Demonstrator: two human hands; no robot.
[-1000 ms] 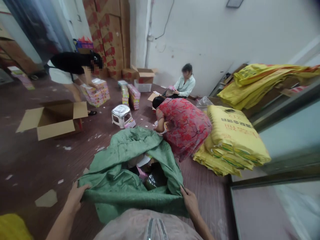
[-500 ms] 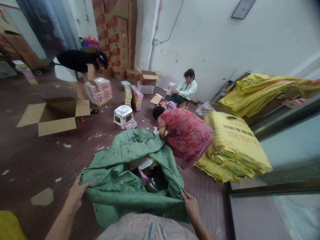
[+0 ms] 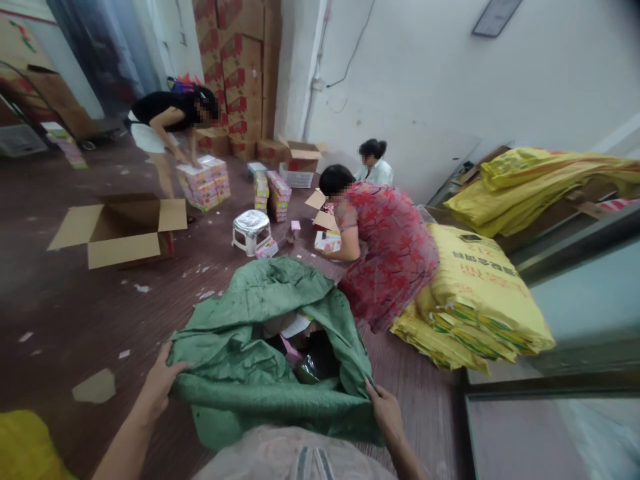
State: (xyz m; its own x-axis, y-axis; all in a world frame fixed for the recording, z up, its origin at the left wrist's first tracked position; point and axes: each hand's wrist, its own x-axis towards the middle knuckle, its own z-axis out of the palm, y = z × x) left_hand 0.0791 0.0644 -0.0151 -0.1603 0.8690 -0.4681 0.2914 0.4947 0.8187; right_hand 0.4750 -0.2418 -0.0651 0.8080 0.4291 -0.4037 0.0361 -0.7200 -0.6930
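A large green woven sack [image 3: 235,357] stands right in front of me with its mouth gaping towards me. My left hand [image 3: 163,377] grips the rim at the left corner, thumb on top. At the right corner my right hand [image 3: 384,408] is closed on the rim, the thumb along the fabric. Inside the sack lie crumpled scraps: white paper, a pink piece [image 3: 291,350] and a shiny dark wrapper [image 3: 311,368]. Their lower parts are hidden in the sack.
A person in a red patterned dress [image 3: 385,253] crouches just beyond the sack. Stacked yellow bags [image 3: 480,287] lie to the right. An open carton [image 3: 123,253], a white stool [image 3: 251,232] and stacked small boxes [image 3: 204,183] stand ahead. Two more people work farther back.
The person in red has raised their head and upper body and now partly covers the seated person behind. The view has shifted slightly left. My hands keep their hold on the sack.
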